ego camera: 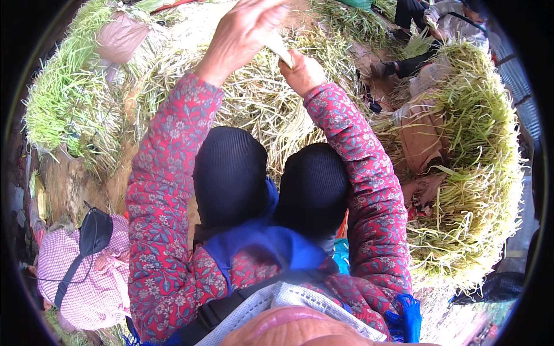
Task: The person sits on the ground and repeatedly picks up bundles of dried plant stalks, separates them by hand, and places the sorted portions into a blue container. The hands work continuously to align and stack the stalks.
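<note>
My right hand [304, 72] is closed round the lower end of a pale stalk or thin bundle [279, 48]. The stalk slants up to the left, and my left hand [242, 36] is at its upper end. Motion blurs the left fingers, so their hold on the stalk is unclear. Both hands are out in front of my knees, above a loose heap of pale, straw-like stalks [259, 97].
Green stalks [71, 104] are piled at the left, with a larger stack [471, 173] at the right. A checked pink cloth bundle [82, 277] lies at lower left, a black face mask [96, 231] on it. Another person [450, 26] sits at upper right.
</note>
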Action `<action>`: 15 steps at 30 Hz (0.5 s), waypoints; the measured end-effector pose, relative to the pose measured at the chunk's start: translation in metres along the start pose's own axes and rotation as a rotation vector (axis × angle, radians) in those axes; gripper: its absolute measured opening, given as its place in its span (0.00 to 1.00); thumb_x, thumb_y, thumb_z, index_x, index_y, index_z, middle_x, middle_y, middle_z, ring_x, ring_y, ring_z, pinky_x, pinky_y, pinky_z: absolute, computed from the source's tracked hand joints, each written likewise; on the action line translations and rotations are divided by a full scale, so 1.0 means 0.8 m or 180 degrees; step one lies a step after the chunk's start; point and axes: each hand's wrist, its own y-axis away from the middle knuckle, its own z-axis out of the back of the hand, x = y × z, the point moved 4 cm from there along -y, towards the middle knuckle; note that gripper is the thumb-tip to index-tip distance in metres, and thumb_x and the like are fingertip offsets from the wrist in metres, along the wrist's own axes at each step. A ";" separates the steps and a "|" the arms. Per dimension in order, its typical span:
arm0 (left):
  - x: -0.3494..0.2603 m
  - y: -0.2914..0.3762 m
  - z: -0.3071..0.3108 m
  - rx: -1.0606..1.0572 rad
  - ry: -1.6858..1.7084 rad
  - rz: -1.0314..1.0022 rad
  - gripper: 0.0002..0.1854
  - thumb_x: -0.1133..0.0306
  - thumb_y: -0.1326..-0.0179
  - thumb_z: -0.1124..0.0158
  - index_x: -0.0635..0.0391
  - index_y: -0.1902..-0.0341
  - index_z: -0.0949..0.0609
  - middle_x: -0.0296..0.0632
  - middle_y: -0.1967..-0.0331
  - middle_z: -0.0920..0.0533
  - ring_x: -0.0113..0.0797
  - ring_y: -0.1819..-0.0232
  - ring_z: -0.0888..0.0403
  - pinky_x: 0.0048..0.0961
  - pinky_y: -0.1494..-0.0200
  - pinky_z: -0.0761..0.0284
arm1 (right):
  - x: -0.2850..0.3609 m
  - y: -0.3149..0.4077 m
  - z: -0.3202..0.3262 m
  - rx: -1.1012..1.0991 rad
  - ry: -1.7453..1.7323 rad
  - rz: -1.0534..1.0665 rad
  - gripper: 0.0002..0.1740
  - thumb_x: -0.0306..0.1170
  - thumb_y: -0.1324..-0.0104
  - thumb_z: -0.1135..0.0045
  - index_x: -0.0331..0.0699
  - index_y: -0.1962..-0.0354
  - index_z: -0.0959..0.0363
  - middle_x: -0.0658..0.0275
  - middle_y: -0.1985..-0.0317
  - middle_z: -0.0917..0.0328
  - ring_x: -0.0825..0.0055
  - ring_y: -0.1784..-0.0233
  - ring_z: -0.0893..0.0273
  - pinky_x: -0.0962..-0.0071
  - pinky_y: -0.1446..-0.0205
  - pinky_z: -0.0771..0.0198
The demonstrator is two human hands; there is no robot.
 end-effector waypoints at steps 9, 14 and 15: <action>0.020 0.017 -0.030 0.0146 0.2085 0.1253 0.34 0.55 0.39 0.45 0.65 0.37 0.41 0.55 0.42 0.34 0.42 0.39 0.36 0.32 0.40 0.39 | -0.026 -0.011 0.024 -0.0453 -0.2155 -0.0178 0.07 0.34 0.40 0.48 0.38 0.71 0.27 0.70 0.82 0.28 0.77 0.79 0.30 0.71 0.65 0.31; 0.029 0.052 -0.083 0.0978 0.2758 0.1766 0.36 0.56 0.42 0.40 0.64 0.36 0.42 0.51 0.43 0.33 0.40 0.40 0.35 0.31 0.40 0.38 | -0.042 -0.017 0.091 -0.0799 -0.5067 -0.0193 0.09 0.35 0.38 0.47 0.39 0.66 0.33 0.72 0.81 0.37 0.80 0.80 0.39 0.76 0.74 0.38; 0.027 0.061 -0.097 0.1313 0.2889 0.1918 0.36 0.57 0.42 0.40 0.64 0.37 0.41 0.51 0.44 0.32 0.40 0.41 0.35 0.31 0.40 0.37 | -0.036 -0.018 0.101 -0.0859 -0.5290 -0.0044 0.09 0.36 0.38 0.47 0.40 0.66 0.33 0.72 0.81 0.38 0.80 0.81 0.39 0.76 0.74 0.38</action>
